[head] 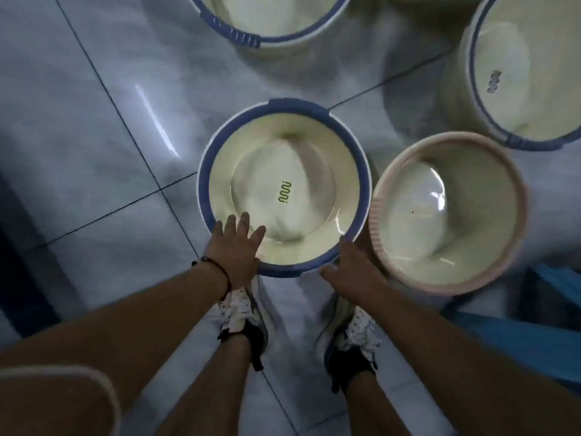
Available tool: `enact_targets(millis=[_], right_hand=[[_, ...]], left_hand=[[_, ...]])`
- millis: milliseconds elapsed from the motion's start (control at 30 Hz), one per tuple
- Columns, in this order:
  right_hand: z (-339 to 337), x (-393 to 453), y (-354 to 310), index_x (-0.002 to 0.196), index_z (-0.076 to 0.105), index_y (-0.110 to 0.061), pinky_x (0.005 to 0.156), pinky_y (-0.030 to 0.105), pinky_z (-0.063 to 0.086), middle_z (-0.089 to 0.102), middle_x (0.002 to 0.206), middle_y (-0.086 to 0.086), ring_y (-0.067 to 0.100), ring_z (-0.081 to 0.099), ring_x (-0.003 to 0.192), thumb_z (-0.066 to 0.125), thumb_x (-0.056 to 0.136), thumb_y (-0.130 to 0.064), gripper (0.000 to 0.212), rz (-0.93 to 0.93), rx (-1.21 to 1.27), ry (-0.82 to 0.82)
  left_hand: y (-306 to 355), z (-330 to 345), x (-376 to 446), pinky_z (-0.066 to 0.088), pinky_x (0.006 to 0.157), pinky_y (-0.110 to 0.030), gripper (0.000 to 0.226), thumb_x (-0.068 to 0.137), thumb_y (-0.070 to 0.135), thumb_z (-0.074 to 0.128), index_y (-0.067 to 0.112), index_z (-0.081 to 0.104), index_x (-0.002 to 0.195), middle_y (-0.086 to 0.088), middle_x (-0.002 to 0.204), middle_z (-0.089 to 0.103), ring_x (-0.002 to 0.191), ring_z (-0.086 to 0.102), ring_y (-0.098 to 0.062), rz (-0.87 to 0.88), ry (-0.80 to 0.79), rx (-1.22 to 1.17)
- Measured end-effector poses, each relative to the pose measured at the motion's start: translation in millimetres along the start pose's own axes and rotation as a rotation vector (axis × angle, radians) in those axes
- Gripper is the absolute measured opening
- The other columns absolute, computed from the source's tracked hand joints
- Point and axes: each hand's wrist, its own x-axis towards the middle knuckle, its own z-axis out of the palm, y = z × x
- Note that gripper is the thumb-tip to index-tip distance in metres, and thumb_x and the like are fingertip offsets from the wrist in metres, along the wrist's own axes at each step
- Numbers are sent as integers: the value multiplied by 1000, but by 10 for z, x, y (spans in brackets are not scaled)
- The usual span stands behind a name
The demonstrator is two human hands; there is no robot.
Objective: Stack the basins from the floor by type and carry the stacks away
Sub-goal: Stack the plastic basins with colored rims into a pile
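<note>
A blue-rimmed cream basin (283,127) stands on the tiled floor just in front of my feet. My left hand (234,250) lies over its near-left rim, fingers spread and reaching inside. At the near-right rim sits my right hand (349,269), fingers hidden beneath the edge, so its grip is unclear. A pink-rimmed basin (515,196) stands to the right, almost touching the blue one. Two more blue-rimmed basins sit farther off, one at the top (251,39) and one at the top right (474,58).
Grey floor tiles (94,136) with dark grout lines spread out to the left. A blue object (518,338) lies at the lower right beside my right arm. My two sneakers (239,316) stand directly behind the blue-rimmed basin.
</note>
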Motion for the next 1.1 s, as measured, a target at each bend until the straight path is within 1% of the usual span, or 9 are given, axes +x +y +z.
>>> enact_targets(millis=[100,267,400,533,667,800,867,967,1100], right_hand=[[203,182,-33,154,1,-13,62,26,46,56,117,8,19,61,90,58,91,-39,89,186,306,75],[371,399,-154,126,48,-2,76,34,53,62,107,7,24,64,90,70,81,-30,58,463,850,310],[279,309,-275,114,55,-12,83,34,50,61,105,2,21,59,94,73,85,-31,40,493,1112,45],[139,116,-487,103,59,-8,63,24,45,58,83,2,15,55,72,67,86,-16,21,371,1003,121],[-294,-186,-469,98,61,-5,62,26,46,62,85,7,19,58,73,66,83,-11,17,371,1053,151],[-869,-583,-39,86,62,-9,63,29,49,64,81,9,23,61,73,69,81,-11,9,338,1123,184],[-1142,-747,292,88,62,-6,68,33,50,62,79,11,25,59,75,70,81,-12,12,351,1155,192],[-1475,-915,870,92,59,-2,68,35,49,58,79,10,25,57,77,67,82,-7,14,374,1252,235],[-1752,-1046,1637,94,60,3,87,43,50,60,91,14,32,58,91,65,82,-3,15,416,1354,329]], left_hand=[[-146,167,149,12,118,-50,72,98,43,41,19,6,156,-20,161,4,146,10,-41,-21,-17,70],[-290,414,219,11,116,-52,56,98,43,36,19,34,148,-12,144,45,136,34,-36,45,-31,158],[-412,490,125,19,115,-49,52,97,40,35,21,36,146,-5,133,55,124,48,-28,28,-88,94],[-469,423,-150,30,111,-44,63,94,45,36,21,27,152,-9,141,49,129,44,-30,-42,-8,0],[-534,-56,-397,-6,115,-57,95,68,29,79,15,35,151,-29,155,22,140,15,-53,-174,362,-30],[-447,-735,-530,10,113,-61,104,78,27,76,24,7,156,-22,161,3,146,6,-45,-315,591,-340],[-284,-998,-470,18,115,-45,105,84,26,74,29,-3,156,-12,163,2,149,9,-29,-382,517,-831],[77,-1345,-338,44,101,-42,92,84,29,75,30,15,154,-9,146,44,128,48,-27,-474,192,-1498],[838,-1589,-232,55,80,-38,49,81,23,79,22,57,125,-9,107,71,88,68,-23,-378,-137,-1468]])
